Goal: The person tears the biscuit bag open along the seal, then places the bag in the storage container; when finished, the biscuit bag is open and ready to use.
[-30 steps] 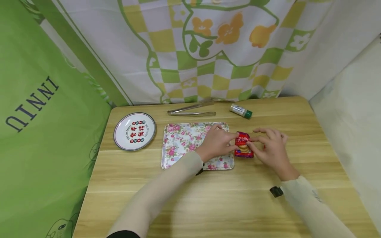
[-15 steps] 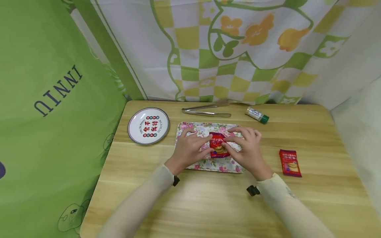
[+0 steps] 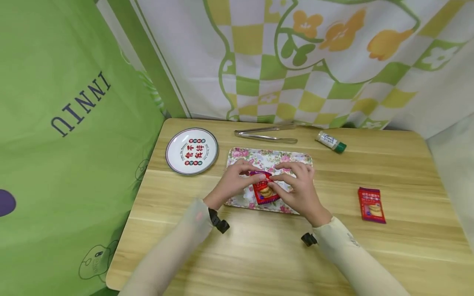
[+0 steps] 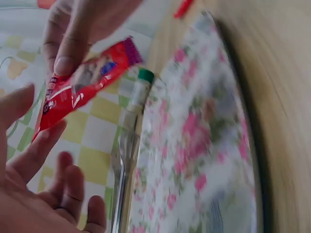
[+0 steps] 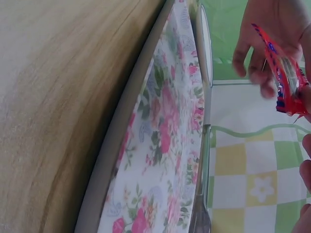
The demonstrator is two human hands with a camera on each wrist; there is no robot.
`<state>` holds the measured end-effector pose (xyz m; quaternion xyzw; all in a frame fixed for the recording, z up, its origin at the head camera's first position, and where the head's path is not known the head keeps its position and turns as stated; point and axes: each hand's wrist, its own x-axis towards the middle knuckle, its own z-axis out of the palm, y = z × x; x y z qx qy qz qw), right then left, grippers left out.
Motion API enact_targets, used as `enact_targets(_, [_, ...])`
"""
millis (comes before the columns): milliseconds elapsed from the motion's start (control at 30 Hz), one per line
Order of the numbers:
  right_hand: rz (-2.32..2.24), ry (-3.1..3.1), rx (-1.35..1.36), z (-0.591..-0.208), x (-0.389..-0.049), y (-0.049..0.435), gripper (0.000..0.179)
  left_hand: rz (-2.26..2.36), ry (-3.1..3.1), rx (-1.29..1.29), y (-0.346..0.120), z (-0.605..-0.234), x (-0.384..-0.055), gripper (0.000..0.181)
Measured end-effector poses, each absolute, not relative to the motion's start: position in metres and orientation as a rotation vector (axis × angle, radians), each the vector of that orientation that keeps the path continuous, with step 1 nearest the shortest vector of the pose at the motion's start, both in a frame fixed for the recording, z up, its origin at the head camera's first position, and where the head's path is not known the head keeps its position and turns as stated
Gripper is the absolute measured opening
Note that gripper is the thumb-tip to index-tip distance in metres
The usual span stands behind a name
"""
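Note:
A red biscuit packet (image 3: pixel 263 192) with cookies printed on it is held between both hands above the flowered tray (image 3: pixel 292 156). The left hand (image 3: pixel 237 181) has its thumb and index finger at the packet's upper left corner in the head view. From the left wrist view, the left index fingertip (image 4: pixel 53 133) touches the packet's end. Right thumb and fingers pinch the packet's side, and the right hand (image 3: pixel 301 191) hides part of it. A second red biscuit packet (image 3: pixel 371 205) lies flat on the table to the right.
Behind the tray lie metal tongs (image 3: pixel 266 135) and a green-capped bottle (image 3: pixel 331 142). A white plate (image 3: pixel 174 152) with red lettering sits at the back left. The wooden table (image 3: pixel 259 255) meets a patterned curtain (image 3: pixel 259 82) behind and green fabric on the left.
Both hands have carried the packet leftward from the tray's right edge to over the tray. The left fingers have shifted to its top corner. The second packet, earlier hidden, has come into view.

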<state>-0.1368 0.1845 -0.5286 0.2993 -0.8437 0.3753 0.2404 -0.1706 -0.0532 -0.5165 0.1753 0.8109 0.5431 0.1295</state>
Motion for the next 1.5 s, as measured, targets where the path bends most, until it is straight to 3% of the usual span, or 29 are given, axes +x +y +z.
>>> enact_targets(100, [1.052,-2.298,0.84,-0.526,-0.135,0.186,0.015,1.63,2.201,0.498,-0.048,-0.515,-0.172,0.029])
enact_targets(300, [1.235,-2.418,0.804,-0.511,-0.138,0.196,0.032,1.742,2.068,0.462,-0.045,-0.515,-0.169,0.025])
enact_targets(600, [1.192,-2.533,0.861,-0.492,-0.142,0.203,0.006,1.687,2.147,0.609,-0.037,-0.512,-0.167,0.025])
enact_targets(967, [1.052,-2.499,0.969,-0.483,-0.145,0.206,0.01,1.554,2.404,1.021,-0.034,-0.508,-0.164,0.017])
enact_targets(1500, [0.763,-2.541,1.15,-0.469,-0.15,0.202,0.012,1.093,2.862,1.228,-0.026,-0.494,-0.156,0.013])
